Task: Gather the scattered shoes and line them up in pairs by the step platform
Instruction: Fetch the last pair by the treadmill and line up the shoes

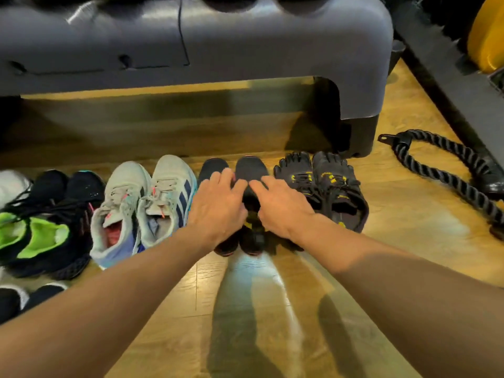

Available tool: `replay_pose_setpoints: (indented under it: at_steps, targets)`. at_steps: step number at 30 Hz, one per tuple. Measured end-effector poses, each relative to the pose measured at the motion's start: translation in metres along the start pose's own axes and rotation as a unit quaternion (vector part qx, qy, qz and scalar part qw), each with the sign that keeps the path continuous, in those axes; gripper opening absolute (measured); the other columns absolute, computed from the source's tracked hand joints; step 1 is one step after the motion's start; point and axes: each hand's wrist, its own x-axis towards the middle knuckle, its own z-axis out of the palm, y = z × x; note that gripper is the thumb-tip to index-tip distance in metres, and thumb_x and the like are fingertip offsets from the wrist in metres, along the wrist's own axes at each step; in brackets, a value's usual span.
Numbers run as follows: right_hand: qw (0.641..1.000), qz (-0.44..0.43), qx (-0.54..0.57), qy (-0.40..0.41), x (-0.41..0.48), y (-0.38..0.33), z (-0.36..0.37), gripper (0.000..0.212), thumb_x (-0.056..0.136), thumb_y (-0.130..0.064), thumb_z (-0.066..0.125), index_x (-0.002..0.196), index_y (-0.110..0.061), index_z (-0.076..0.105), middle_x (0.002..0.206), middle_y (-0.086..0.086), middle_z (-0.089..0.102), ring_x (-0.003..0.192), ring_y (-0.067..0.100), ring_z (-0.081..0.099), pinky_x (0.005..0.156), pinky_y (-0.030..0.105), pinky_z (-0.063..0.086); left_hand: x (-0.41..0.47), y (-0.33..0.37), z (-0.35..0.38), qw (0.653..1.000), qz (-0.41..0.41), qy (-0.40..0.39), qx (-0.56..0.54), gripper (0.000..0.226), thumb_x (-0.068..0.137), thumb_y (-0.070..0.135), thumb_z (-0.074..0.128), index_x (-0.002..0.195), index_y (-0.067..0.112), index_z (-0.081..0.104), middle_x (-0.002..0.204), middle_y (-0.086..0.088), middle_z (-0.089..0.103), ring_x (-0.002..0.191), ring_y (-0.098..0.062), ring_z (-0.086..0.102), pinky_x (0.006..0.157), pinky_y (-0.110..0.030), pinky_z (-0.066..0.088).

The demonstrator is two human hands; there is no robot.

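Pairs of shoes stand in a row on the wooden floor in front of the grey step platform [191, 45]. In the middle is a dark pair [249, 169] with toes toward the platform. My left hand [218, 205] rests flat on the left dark shoe and my right hand [283, 205] lies on the right one, fingers fairly straight. To the right sits a black toe-shoe pair with yellow marks [324, 184]. On the left are grey sneakers with navy stripes [144, 203], then black shoes with neon green insoles [46, 230].
A black braided rope with a metal end [447, 162] lies on the floor at the right. A black rack base [447, 85] and a yellow object [488, 34] stand at the far right. More dark shoes [27, 298] and a white one [11, 184] are at the left edge.
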Motion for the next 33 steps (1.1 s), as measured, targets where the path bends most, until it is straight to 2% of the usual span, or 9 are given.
replay_pose_setpoints:
  at_steps: [4,6,8,11,14,22,25,29,33]
  targets:
    - [0.992,0.019,-0.031,-0.123,0.017,-0.027,0.016,0.075,0.093,-0.017,0.053,0.153,-0.02,0.008,0.16,0.008,0.003,0.145,0.037,0.009,0.104,0.053,0.036,-0.011,-0.023,0.014,0.969,-0.152,-0.195,-0.027,0.05,0.093,0.027,0.051,0.14,0.018,0.033,0.13,-0.014,0.04,0.113,-0.037,0.051,0.086,-0.044,0.045]
    - [0.986,0.021,-0.038,-0.16,0.021,-0.036,0.021,0.077,0.093,-0.019,0.052,0.154,-0.02,0.004,0.161,0.009,-0.002,0.146,0.039,0.006,0.105,0.053,0.032,-0.014,-0.025,0.027,0.957,-0.167,-0.231,-0.055,0.056,0.096,0.02,0.047,0.148,0.018,0.026,0.131,-0.018,0.044,0.116,-0.04,0.052,0.091,-0.044,0.045]
    - [0.982,0.027,-0.06,-0.175,0.023,-0.041,0.022,0.075,0.095,-0.014,0.049,0.154,-0.017,0.004,0.16,0.012,0.001,0.144,0.041,0.012,0.105,0.051,0.033,-0.015,-0.029,0.036,0.963,-0.144,-0.225,-0.036,0.065,0.095,0.012,0.05,0.152,0.019,0.018,0.129,-0.02,0.048,0.116,-0.04,0.053,0.092,-0.044,0.045]
    - [0.979,0.04,-0.093,-0.177,0.025,-0.044,0.016,0.069,0.096,-0.008,0.045,0.153,-0.013,0.008,0.151,0.019,0.027,0.132,0.041,0.036,0.098,0.046,0.04,-0.013,-0.037,0.038,0.968,-0.116,-0.222,-0.019,0.072,0.092,0.005,0.053,0.153,0.021,0.017,0.127,-0.019,0.053,0.114,-0.039,0.055,0.091,-0.044,0.048]
    - [0.981,0.039,-0.09,-0.168,0.026,-0.051,0.013,0.058,0.096,-0.005,0.042,0.15,-0.006,0.02,0.141,0.016,0.043,0.128,0.037,0.043,0.093,0.043,0.042,-0.013,-0.045,0.035,0.966,-0.101,-0.233,-0.038,0.071,0.094,0.007,0.05,0.153,0.025,0.016,0.131,-0.017,0.052,0.117,-0.037,0.054,0.097,-0.044,0.047]
    - [0.984,0.015,-0.088,-0.153,0.019,-0.047,0.005,0.052,0.093,-0.002,0.043,0.144,-0.012,0.035,0.129,0.016,0.051,0.12,0.039,0.049,0.086,0.043,0.044,-0.013,-0.039,0.019,0.954,-0.079,-0.287,-0.029,0.085,0.091,0.001,0.059,0.155,0.025,0.008,0.158,-0.015,0.021,0.138,-0.036,0.035,0.109,-0.044,0.038]
    - [0.982,0.025,-0.082,-0.17,0.02,-0.047,0.0,0.05,0.093,-0.003,0.045,0.141,-0.015,0.041,0.128,0.015,0.052,0.119,0.038,0.05,0.086,0.043,0.044,-0.012,-0.037,0.017,0.951,-0.08,-0.298,-0.029,0.087,0.09,-0.002,0.058,0.155,0.026,0.007,0.158,-0.014,0.02,0.137,-0.037,0.035,0.109,-0.045,0.037]
    - [0.98,0.039,-0.073,-0.178,0.034,-0.066,-0.009,0.038,0.093,-0.012,0.051,0.131,-0.011,0.051,0.128,0.013,0.053,0.117,0.036,0.052,0.084,0.042,0.044,-0.016,-0.039,0.018,0.957,-0.091,-0.261,-0.085,0.067,0.093,0.011,0.054,0.151,0.021,0.022,0.147,-0.013,0.038,0.128,-0.035,0.046,0.103,-0.044,0.043]
    - [0.994,-0.017,-0.024,-0.103,0.059,-0.109,-0.016,0.033,0.095,-0.022,0.048,0.125,-0.014,0.055,0.125,0.011,0.056,0.111,0.032,0.055,0.074,0.038,0.04,-0.032,-0.055,0.011,0.966,-0.139,-0.133,-0.174,0.033,0.089,0.02,0.051,0.119,0.008,0.056,0.116,-0.013,0.061,0.1,-0.033,0.061,0.083,-0.039,0.049]
